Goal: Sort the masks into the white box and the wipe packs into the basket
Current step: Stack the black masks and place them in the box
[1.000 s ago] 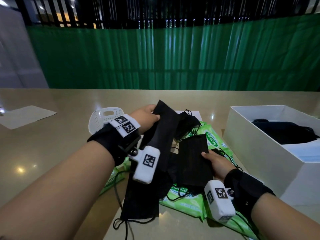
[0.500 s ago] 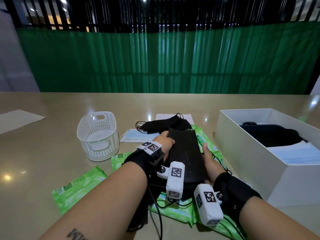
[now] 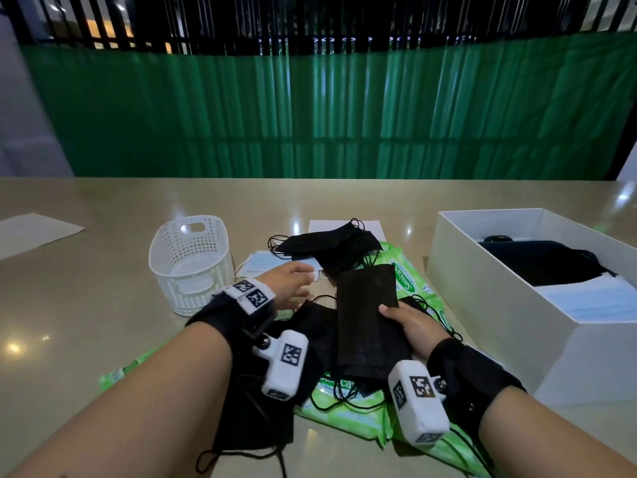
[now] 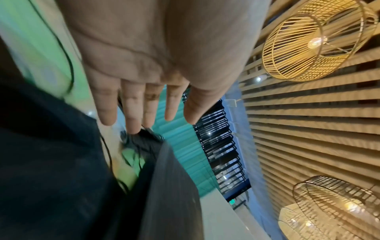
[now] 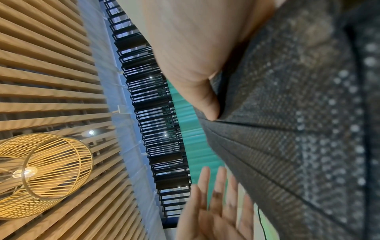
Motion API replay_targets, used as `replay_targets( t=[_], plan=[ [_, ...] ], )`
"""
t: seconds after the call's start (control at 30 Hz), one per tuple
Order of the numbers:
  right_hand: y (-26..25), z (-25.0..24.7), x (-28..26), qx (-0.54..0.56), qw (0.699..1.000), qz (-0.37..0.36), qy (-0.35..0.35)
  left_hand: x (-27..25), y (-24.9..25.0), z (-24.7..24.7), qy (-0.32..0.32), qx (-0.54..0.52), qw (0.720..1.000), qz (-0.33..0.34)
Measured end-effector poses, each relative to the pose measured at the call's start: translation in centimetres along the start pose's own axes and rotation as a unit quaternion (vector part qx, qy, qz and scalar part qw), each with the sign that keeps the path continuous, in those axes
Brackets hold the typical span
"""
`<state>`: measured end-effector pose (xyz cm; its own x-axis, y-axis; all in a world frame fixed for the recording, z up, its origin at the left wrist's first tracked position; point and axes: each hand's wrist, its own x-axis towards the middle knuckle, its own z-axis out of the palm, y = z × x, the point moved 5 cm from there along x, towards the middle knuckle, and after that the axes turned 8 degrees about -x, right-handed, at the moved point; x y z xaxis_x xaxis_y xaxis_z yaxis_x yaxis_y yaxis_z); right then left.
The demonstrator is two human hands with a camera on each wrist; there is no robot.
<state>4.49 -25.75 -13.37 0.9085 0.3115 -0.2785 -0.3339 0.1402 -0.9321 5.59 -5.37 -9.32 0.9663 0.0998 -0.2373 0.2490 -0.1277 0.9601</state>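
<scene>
1 black mask (image 3: 370, 315) pinched in right hand (image 3: 415, 327).

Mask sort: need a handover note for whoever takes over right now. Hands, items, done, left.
Right hand pinches a stack of black masks, thumb on top. Left hand is open, holding nothing, beside the blue masks.
Done: black and blue masks already lie in the white box.
Left: the held stack, the black masks behind it, the blue ones, and one black mask under the left forearm.
The basket holds no packs; all green wipe packs are on the table.
</scene>
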Motion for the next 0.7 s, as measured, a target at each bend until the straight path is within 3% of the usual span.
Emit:
replay_targets(
  t=[0.13,0.27,0.37,0.53,0.63,0.7],
  plan=[
    [0.1,0.0,0.1,0.025,1.000,0.002,-0.001,-1.3,-1.5,-5.0,0.059,0.108,0.992,-0.032],
    [0.2,-0.1,0.2,0.029,1.000,0.009,-0.007,-2.8,-2.8,-7.2,0.052,0.236,0.967,-0.077],
    [0.3,-0.1,0.2,0.026,1.000,0.012,-0.005,-3.5,-3.3,-6.1,0.014,0.304,0.948,-0.095],
    [0.1,0.0,-0.2,0.021,1.000,0.011,-0.003,-3.7,-2.2,-2.4,0.012,0.405,0.913,-0.038],
    [0.1,0.1,-0.4,0.023,1.000,0.011,-0.004,-3.5,-2.5,-0.3,-0.001,0.416,0.908,-0.046],
    [0.0,0.1,-0.4,0.017,1.000,0.009,-0.003,-3.3,-2.7,0.2,0.029,0.414,0.910,-0.031]
  ],
)
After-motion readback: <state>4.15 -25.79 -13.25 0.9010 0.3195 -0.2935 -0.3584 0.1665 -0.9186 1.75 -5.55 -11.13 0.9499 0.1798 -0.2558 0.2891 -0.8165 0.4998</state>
